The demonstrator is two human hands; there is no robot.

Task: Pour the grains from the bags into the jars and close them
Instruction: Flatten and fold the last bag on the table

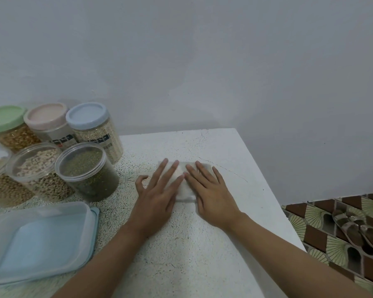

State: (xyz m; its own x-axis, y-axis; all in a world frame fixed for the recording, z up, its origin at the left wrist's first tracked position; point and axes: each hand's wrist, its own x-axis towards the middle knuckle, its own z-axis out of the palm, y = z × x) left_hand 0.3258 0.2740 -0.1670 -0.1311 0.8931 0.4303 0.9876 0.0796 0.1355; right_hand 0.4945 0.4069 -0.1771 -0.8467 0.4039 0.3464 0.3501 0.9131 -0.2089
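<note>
A flattened, folded clear plastic bag (184,191) lies on the speckled white table (202,244). My left hand (157,190) and my right hand (209,190) press flat on it side by side, fingers straight. At the left stand several jars of grain. A jar of green mung beans (88,171) and a jar of pale beans (41,171) are nearest. Behind them are jars with a green lid (5,118), a pink lid (45,115) and a blue lid (86,115).
A flat clear box with a blue lid (41,239) lies at the front left. Another grain jar (0,188) is cut off at the left edge. The table's right edge drops to a tiled floor with sandals (357,229). A grey wall stands behind.
</note>
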